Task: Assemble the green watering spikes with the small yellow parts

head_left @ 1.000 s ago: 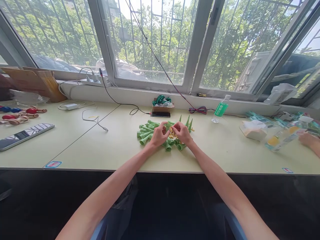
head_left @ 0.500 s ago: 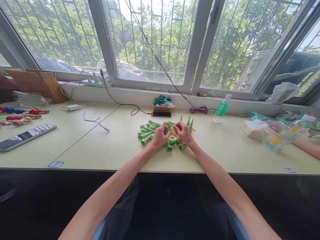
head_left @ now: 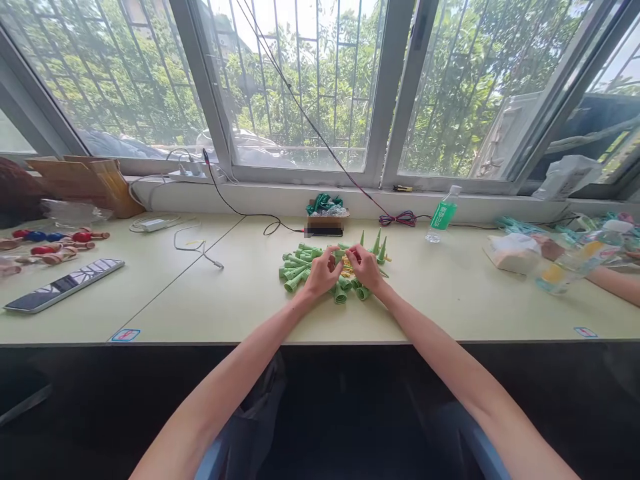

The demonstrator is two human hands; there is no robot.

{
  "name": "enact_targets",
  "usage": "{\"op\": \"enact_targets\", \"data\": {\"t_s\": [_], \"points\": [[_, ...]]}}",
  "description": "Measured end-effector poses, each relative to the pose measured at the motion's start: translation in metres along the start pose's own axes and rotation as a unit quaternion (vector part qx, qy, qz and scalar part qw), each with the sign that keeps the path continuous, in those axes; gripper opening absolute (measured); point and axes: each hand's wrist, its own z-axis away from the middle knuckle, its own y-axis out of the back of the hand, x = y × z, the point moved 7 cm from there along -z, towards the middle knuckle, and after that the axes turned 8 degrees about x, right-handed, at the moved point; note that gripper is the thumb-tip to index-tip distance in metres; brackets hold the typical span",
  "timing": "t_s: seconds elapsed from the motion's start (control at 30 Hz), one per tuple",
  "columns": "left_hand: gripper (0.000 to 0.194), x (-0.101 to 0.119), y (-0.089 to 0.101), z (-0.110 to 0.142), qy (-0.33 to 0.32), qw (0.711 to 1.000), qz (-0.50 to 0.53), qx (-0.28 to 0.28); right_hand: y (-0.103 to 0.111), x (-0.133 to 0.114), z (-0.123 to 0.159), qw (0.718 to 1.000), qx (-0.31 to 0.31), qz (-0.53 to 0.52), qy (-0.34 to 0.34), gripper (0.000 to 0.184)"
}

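My left hand (head_left: 324,273) is closed, thumb and forefinger curled together over a heap of green plastic cones (head_left: 296,275). Close beside it, fingertips nearly meeting, my right hand (head_left: 367,269) is pinched too. Whatever is between the fingers is too small and hidden to make out. Small yellow pieces (head_left: 348,268) lie just under the fingertips. The cones to the left lie on their sides with hollow ends showing. Behind my right hand a few pointed cones (head_left: 379,243) stand upright.
A small box with green wrappers (head_left: 327,207) and a dark phone (head_left: 327,232) sit behind the heap. A water bottle (head_left: 443,215) stands back right. At far right, a co-worker's arm (head_left: 613,283) is near a clear bottle (head_left: 583,263). Wooden toys (head_left: 60,247) and a silver-edged device (head_left: 65,285) lie left.
The view has shifted slightly. My two hands keep nearly the same pinched pose over the heap. At the right, the clear bottle by the co-worker has gone from blurred to sharper.
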Motion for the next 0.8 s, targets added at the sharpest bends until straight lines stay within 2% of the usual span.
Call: {"op": "enact_targets", "data": {"t_s": [0.27,0.43,0.6,0.8], "points": [[0.031,-0.002,0.007,-0.003,-0.003,1.000,-0.014,0.013,-0.007,-0.004,-0.013,0.998,-0.007,0.020,0.063,0.049],[0.030,-0.006,0.009,-0.004,-0.006,0.999,-0.026,0.019,-0.002,-0.008,-0.016,0.997,0.034,0.003,0.074,0.056],[0.032,-0.008,0.008,-0.003,-0.010,0.999,-0.024,0.021,0.012,-0.002,-0.008,0.996,0.086,-0.011,0.036,0.046],[0.032,-0.007,0.008,-0.005,-0.014,0.999,-0.030,0.029,0.011,-0.005,0.000,0.997,0.064,-0.035,0.025,0.027]]}}
